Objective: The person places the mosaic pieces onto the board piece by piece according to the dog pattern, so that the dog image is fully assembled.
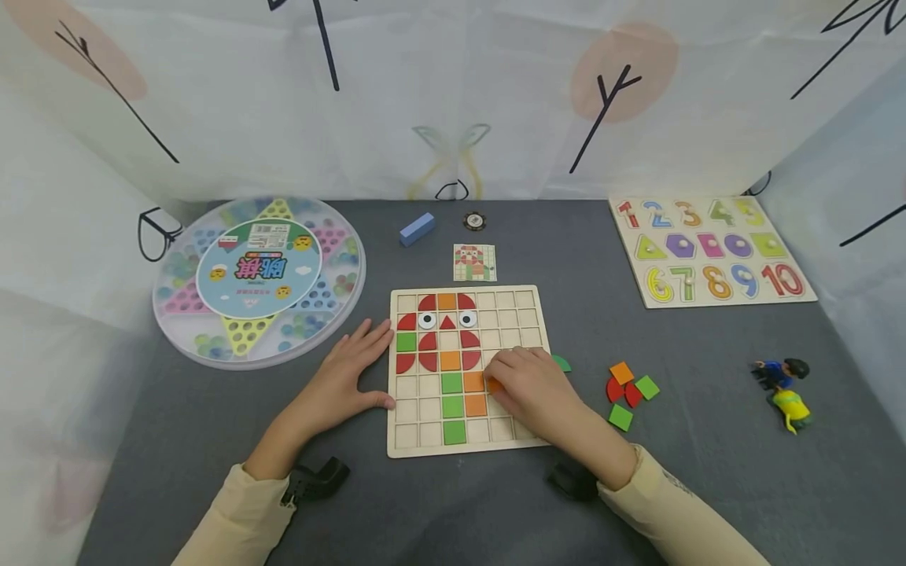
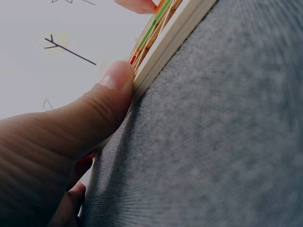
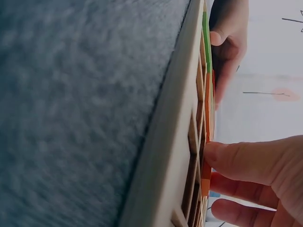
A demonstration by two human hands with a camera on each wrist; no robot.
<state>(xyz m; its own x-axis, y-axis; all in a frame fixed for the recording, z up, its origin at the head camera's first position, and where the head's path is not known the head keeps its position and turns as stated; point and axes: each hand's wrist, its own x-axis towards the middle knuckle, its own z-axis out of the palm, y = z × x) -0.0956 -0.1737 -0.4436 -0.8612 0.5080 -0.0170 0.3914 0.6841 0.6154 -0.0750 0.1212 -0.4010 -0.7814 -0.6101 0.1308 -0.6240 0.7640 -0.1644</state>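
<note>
A wooden grid board [image 1: 418, 432] lies in the middle of the table, with red, orange and green tiles and two round eye pieces set in its cells. My left hand [image 1: 347, 377] rests at the board's left edge with fingers spread; its thumb [image 2: 116, 78] touches the side of the frame. Over the right half of the board, my right hand [image 1: 527, 389] pinches an orange square tile [image 3: 206, 184] between thumb and fingers, low over the cells beside the set orange tiles [image 1: 474, 405]. Most of that tile is hidden under the hand in the head view.
Loose tiles [image 1: 621, 417] lie right of the board, with a green piece [image 1: 561, 363] at its edge. Behind it are a pattern card [image 1: 474, 262], blue block [image 1: 417, 229] and round disc [image 1: 474, 221]. A board-game box [image 1: 333, 330], number board [image 1: 729, 295] and toy figures [image 1: 791, 405] stand around.
</note>
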